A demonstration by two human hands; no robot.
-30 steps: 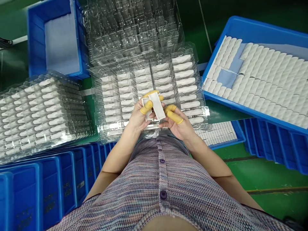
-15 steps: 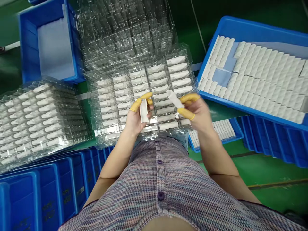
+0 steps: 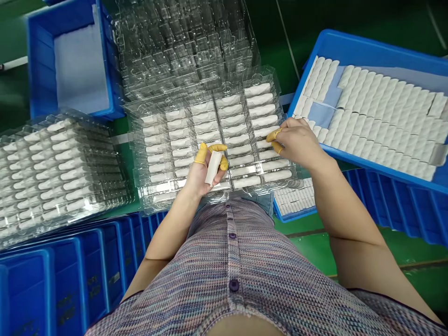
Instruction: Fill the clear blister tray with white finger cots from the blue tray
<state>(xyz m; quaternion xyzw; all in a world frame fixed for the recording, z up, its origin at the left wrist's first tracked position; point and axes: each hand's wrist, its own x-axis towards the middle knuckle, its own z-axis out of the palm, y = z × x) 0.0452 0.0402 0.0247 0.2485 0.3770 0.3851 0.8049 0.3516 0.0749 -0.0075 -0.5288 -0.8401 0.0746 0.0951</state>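
Observation:
My left hand [image 3: 209,169], with yellow finger cots on its fingertips, is closed on a flat white strip-like piece [image 3: 213,168] over the clear plastic tray [image 3: 143,189]. My right hand [image 3: 297,143], also in yellow finger cots, is at the tray's right column. Its thumb and finger pinch the end of a wavy white piece [image 3: 263,144] lying in a slot; the hand covers the piece's right end. Similar white pieces lie in columns across the tray.
Stacked clear trays [image 3: 189,42] stand behind the tray; filled trays [image 3: 66,177] are stacked at left. A blue bin [image 3: 353,44] of white pieces is at right. Another blue bin [image 3: 70,14] is at upper left. Blue crates [image 3: 70,275] stand along the lower left.
My right hand has moved right and down to the tray's right column, with the white piece now in a slot. My left hand has shifted slightly right and tilted its piece.

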